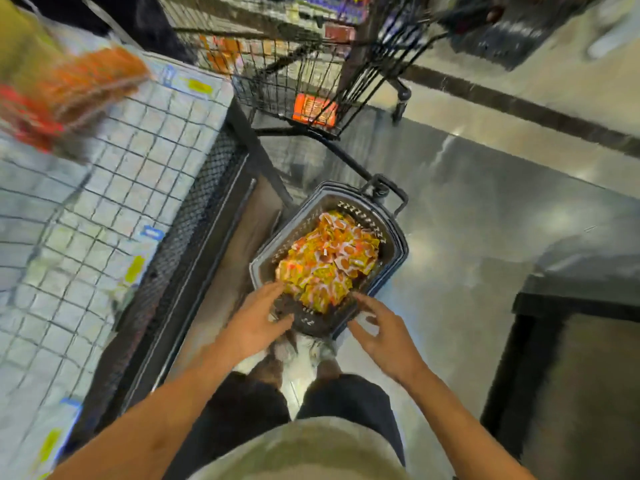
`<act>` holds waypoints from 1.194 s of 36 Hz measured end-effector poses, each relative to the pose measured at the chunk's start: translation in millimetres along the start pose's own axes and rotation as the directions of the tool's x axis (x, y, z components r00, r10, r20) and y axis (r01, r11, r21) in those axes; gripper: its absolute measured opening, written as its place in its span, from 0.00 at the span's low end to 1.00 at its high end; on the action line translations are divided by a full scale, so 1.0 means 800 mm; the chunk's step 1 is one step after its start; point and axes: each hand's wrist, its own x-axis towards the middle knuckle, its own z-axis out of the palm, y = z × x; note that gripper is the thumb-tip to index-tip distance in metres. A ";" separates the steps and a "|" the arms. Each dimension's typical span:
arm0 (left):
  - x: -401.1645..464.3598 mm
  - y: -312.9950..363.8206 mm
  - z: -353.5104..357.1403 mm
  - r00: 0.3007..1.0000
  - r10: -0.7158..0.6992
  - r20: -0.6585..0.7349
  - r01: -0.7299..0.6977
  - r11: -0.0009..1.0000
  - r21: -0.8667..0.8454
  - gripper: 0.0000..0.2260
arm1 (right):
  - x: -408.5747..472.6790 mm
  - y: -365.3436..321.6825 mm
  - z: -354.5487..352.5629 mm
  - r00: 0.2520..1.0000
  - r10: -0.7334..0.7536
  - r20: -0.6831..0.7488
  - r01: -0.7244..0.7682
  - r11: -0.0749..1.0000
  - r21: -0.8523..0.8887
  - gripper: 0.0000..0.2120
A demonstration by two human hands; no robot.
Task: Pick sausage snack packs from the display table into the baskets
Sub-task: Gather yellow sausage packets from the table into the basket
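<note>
A dark plastic basket (391, 261) stands on the floor in front of my feet, heaped with several yellow and orange sausage snack packs (329, 258). My left hand (258, 323) reaches down to the basket's near left rim with fingers spread and nothing in it. My right hand (382, 332) hovers at the near right rim, fingers loosely bent and empty. On the display table (114, 188) at the far left lie more orange and red packs (69, 95), blurred.
A black wire shopping cart (311, 74) stands beyond the basket with an orange pack (313, 109) inside. The display table's dark mesh side (180, 258) runs along my left. Shiny floor (485, 220) spreads to the right, with a dark fixture (571, 358) at the right edge.
</note>
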 end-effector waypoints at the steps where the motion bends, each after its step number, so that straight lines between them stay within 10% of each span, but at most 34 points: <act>1: -0.017 -0.001 0.004 0.999 0.021 -0.028 -0.021 1.000 0.003 0.27 | -0.013 -0.004 -0.001 1.000 -0.012 0.016 0.012 0.999 -0.035 0.25; 11: -0.176 -0.039 0.037 0.962 0.058 -0.265 -0.072 0.996 -0.046 0.25 | -0.064 -0.035 0.029 0.963 -0.058 0.264 0.138 0.945 -0.295 0.28; 21: -0.344 -0.112 0.054 0.836 -0.190 -0.514 -0.025 0.924 -0.382 0.25 | -0.087 -0.140 0.129 0.826 -0.297 0.478 0.471 0.830 -0.299 0.33; 31: -0.565 -0.215 0.112 0.582 -0.444 -0.682 -0.044 0.820 -0.571 0.26 | -0.223 -0.204 0.267 0.672 -0.423 0.608 0.625 0.764 -0.160 0.30; 43: -0.786 -0.280 0.250 0.229 -0.807 -0.544 -0.088 0.539 -0.838 0.25 | -0.332 -0.218 0.406 0.425 -0.265 0.866 0.754 0.633 -0.177 0.29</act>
